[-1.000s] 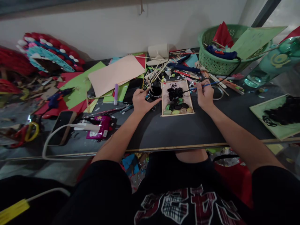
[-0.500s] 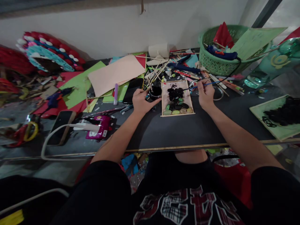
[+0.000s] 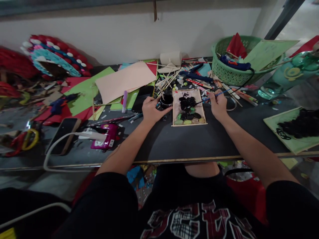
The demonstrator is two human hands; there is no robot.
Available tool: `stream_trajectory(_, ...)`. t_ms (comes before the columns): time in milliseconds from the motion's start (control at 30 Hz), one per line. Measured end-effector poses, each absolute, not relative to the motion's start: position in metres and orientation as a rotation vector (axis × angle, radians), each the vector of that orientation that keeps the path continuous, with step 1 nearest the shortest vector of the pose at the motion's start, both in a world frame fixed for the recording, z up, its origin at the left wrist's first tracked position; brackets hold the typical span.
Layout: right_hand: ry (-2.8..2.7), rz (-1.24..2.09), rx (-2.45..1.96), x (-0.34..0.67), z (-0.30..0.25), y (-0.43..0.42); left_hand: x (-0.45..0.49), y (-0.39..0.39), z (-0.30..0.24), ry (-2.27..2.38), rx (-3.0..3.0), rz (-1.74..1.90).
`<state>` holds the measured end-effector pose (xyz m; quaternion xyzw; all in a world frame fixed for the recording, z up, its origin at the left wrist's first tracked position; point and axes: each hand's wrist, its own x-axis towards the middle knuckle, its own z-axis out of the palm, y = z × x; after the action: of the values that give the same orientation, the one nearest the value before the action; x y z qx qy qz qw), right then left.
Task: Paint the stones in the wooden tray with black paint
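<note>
My left hand [image 3: 154, 109] is closed around a small jar of black paint [image 3: 166, 100], which stands at the left of a framed panel [image 3: 189, 122]. Stones are set on the panel: the upper ones are coated in black, while those along the lower edge [image 3: 187, 122] show green, yellow and brown. Between the fingers of my right hand [image 3: 219, 105] is a thin blue paintbrush [image 3: 211, 98]. Its dark tip reaches the right side of the black stones [image 3: 187, 103]; whether it touches them I cannot tell.
Behind lie sticks, paper sheets [image 3: 124, 81], a dark blue tool and a green basket [image 3: 233, 71]. A bottle [image 3: 286, 78] and a second panel [image 3: 290, 136] are at right. Left are a purple plug adapter [image 3: 106, 137] with a cable, a phone [image 3: 62, 136] and scissors [image 3: 28, 139].
The view has tilted slightly. The brush tip stays by the black stones, with its handle a little differently angled. My left hand remains at the jar.
</note>
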<state>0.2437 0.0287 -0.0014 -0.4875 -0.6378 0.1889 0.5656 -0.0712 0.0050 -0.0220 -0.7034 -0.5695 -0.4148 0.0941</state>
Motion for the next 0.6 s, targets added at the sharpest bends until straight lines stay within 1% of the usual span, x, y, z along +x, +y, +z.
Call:
stream_trajectory(267, -1.518, 0.374, -1.174, 0.2439, -0.0046, 0.029, -0.0697, 0.0043, -0.0203, -1.65, -2.107, -1.218)
stream_trajectory(400, -1.457, 0.429, -1.124, 0.2448, -0.0069, 0.0309, -0.0696, 0.0058, -0.0216, -1.659, -2.088, -1.237)
stream_trajectory(600, -1.52, 0.486, -1.058, 0.2406, -0.0067, 0.0297, -0.0725, 0.0069, -0.0257, -1.674, -2.083, -1.213)
